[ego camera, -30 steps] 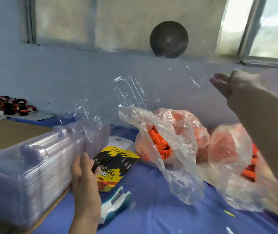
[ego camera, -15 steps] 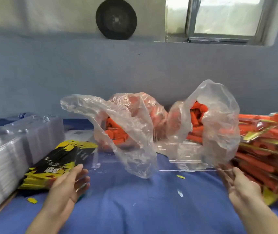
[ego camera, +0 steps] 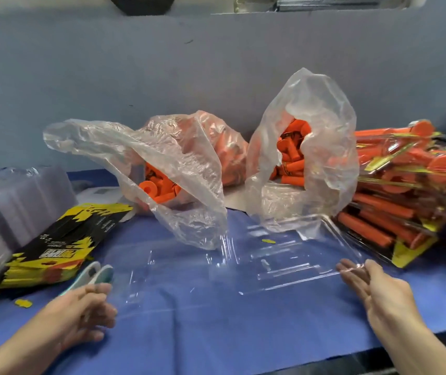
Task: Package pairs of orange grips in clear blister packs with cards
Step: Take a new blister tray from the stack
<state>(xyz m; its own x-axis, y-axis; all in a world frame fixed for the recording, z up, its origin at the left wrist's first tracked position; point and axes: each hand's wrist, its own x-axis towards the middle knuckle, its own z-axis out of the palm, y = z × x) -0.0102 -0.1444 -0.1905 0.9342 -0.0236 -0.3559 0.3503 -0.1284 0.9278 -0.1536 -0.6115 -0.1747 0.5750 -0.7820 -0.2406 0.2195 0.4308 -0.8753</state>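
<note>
A clear blister pack (ego camera: 243, 266) lies opened flat on the blue table cloth (ego camera: 243, 336) in front of me. My left hand (ego camera: 81, 312) holds its left edge with curled fingers. My right hand (ego camera: 379, 296) pinches its right edge between thumb and fingers. Behind it stand two clear plastic bags of loose orange grips, one on the left (ego camera: 162, 185) and one on the right (ego camera: 292, 163). A stack of black and yellow cards (ego camera: 62, 239) lies at the left.
A tall stack of empty clear blister packs (ego camera: 13, 207) sits at the far left. A pile of finished packs with orange grips (ego camera: 406, 190) fills the right side. A white and teal stapler (ego camera: 92, 274) lies beside my left hand. A blue wall rises behind.
The blister pack has come down from the air and now lies spread flat on the cloth. Both hands have moved inward and down to its two edges. The view has tilted downward.
</note>
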